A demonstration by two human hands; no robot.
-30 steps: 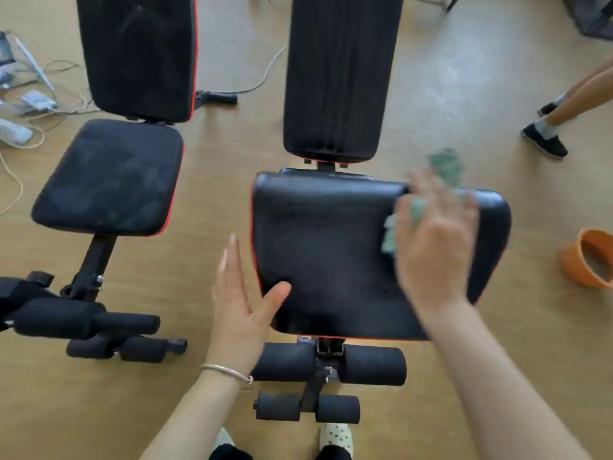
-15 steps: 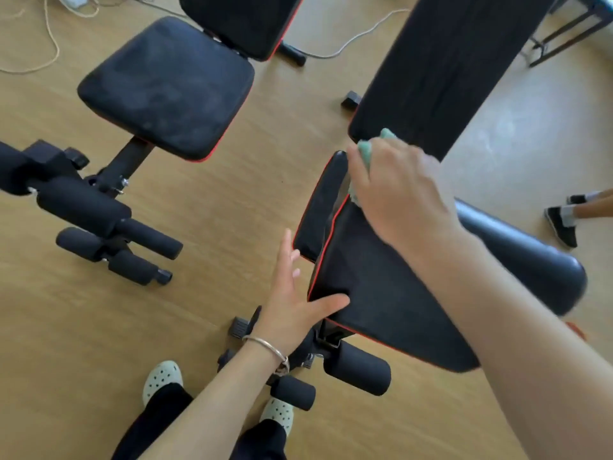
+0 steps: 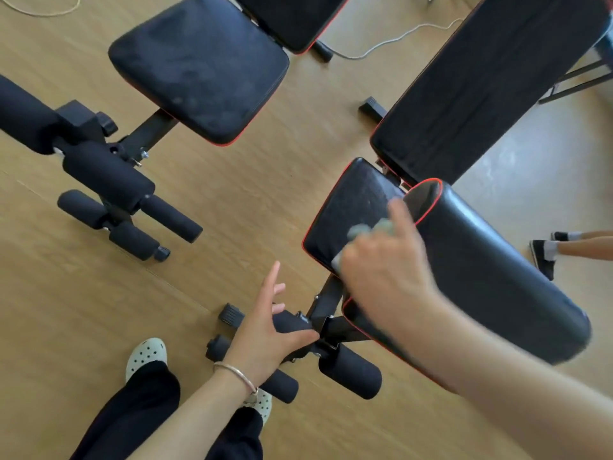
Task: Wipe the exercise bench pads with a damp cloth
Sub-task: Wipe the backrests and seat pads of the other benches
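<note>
Now my right grip (image 3: 384, 280), curled round the cloth (image 3: 361, 231), has slid off the seat pad's (image 3: 497, 277) top onto its left side, left grip (image 3: 265, 336) lifted away open, so I'm onto the edges

Grips green cloth (image 3: 366, 231) in right hand (image 3: 384, 280), pressed to side of near seat pad (image 3: 348, 207); blurred. Spreads left hand (image 3: 265, 332) open just above foam roller (image 3: 293, 322) below that pad. Records dusty smears on second seat pad (image 3: 199, 64), upper left.
</note>
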